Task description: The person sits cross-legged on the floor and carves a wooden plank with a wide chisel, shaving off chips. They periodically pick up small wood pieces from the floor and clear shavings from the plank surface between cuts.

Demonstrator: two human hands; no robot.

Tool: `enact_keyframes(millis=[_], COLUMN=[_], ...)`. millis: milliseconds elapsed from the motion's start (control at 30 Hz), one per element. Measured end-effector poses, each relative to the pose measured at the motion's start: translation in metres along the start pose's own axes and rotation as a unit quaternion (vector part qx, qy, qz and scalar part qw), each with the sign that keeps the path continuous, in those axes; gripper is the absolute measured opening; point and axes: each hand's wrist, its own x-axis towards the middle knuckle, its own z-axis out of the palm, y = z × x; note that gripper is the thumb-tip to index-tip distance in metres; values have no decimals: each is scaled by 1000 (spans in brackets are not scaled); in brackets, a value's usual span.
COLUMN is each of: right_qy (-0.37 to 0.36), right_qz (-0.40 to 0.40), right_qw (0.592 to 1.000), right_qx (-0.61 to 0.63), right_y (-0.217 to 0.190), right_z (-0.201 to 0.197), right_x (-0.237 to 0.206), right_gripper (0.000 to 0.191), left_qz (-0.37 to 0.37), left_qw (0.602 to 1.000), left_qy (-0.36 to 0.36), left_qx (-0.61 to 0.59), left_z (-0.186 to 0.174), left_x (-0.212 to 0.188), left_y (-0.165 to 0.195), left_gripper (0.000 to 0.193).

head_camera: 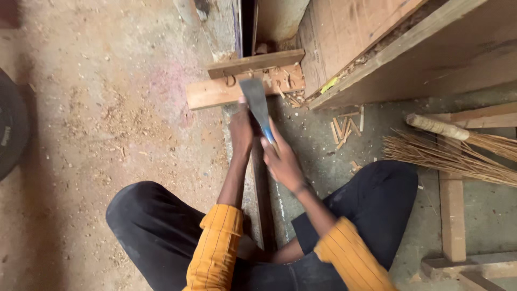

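Note:
I sit on the floor with a long dark wooden strip (264, 199) running away from me between my knees. My left hand (240, 131) grips the strip's far part, just short of a pale wooden block (215, 92). My right hand (282, 159) holds a wide flat metal blade (254, 99) with a blue handle, tilted up over the strip's end. The blade's tip reaches the block, where small wood chips lie.
A second plank (256, 63) sits on top of the block. Large wooden boards (431, 59) lean at the upper right. A straw broom (458, 153) lies at the right across wooden battens (452, 215). Wood offcuts (344, 128) and sawdust litter the floor. A dark round object (11, 124) is at the left edge.

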Motion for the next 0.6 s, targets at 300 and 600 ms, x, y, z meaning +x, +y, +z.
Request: enact_keyframes(millis=[300, 600], right_qy=[68, 144], right_qz=[91, -69], right_qw=[992, 986], right_qx=[-50, 51], right_y=[67, 245], right_z=[-118, -226], right_x=[-189, -193], right_gripper=[63, 74], left_qz=[238, 241], left_qw=[944, 949], left_qy=[119, 194], left_qx=[195, 58], left_z=[20, -25], left_x=[50, 21], left_y=[32, 45], left_gripper=[27, 17])
